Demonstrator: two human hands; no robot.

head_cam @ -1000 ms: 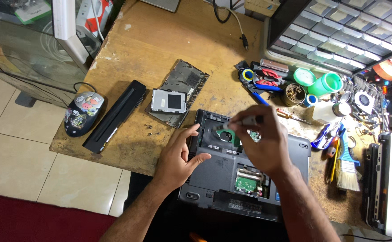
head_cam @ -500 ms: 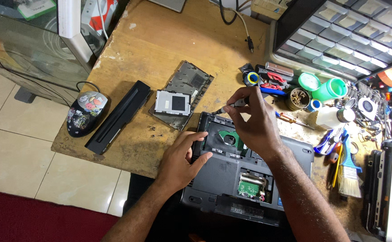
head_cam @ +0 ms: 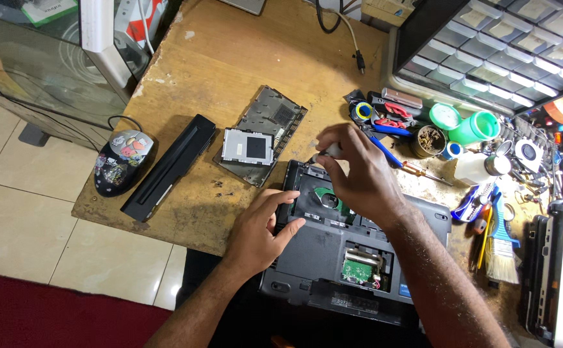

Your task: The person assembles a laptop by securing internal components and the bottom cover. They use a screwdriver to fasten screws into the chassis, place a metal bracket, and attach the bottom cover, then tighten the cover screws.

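Note:
An opened black laptop point(head_cam: 333, 258) lies upside down at the near edge of the wooden workbench point(head_cam: 243, 71), its bays uncovered and a green circuit board point(head_cam: 357, 269) showing. My left hand point(head_cam: 260, 229) rests flat on the laptop's left edge, fingers spread. My right hand point(head_cam: 353, 175) hovers over the laptop's far left corner and grips a small screwdriver point(head_cam: 325, 153), whose tip points down to the left. A silver hard drive point(head_cam: 247, 146) lies on a removed black cover panel point(head_cam: 265, 132) just left of the laptop.
A long black battery point(head_cam: 169, 166) and a sticker-covered mouse point(head_cam: 122, 160) lie at the left edge. Pliers, tape rolls, green lids, screwdrivers and a brush point(head_cam: 502, 251) crowd the right side. A parts drawer cabinet point(head_cam: 507, 45) stands at the back right.
My right hand with the screwdriver has moved left and away from me, from the middle of the open bay to the laptop's far left corner. My left hand stays on the left edge.

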